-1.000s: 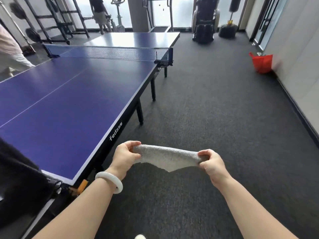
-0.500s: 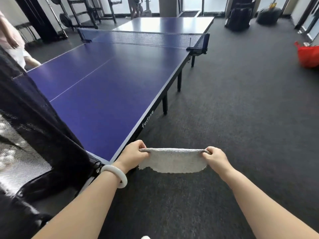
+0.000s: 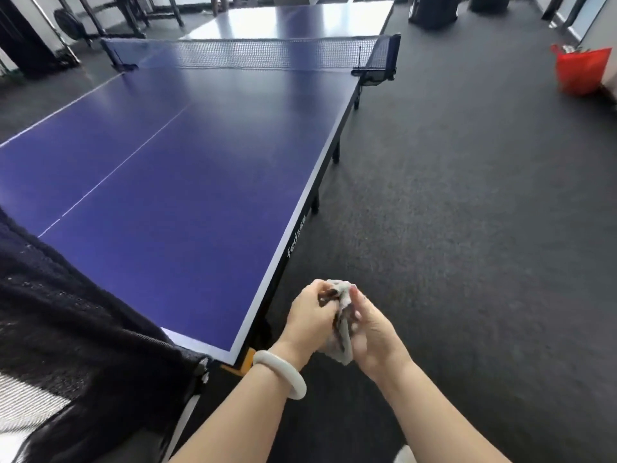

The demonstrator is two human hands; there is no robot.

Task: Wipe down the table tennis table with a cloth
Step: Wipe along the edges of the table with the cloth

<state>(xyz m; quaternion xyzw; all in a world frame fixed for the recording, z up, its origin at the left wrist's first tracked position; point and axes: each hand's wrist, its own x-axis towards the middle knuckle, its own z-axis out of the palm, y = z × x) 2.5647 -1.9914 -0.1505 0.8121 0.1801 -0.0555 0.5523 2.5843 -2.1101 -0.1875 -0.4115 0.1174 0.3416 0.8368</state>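
The blue table tennis table stretches away to my left and front, its net across the far part. A grey cloth is bunched up between my two hands, just off the table's near right corner and above the carpet. My left hand, with a white bangle on its wrist, grips the cloth from the left. My right hand holds it from the right, fingers folded over it. Most of the cloth is hidden between the palms.
A black mesh netting hangs at the near left end of the table. Dark grey carpet covers the floor to the right. A red bag sits by the right wall. Gym racks stand at the far left.
My hands have come together and the cloth, stretched flat between them before, is now folded and bunched. My view has swung left and closer to the table.
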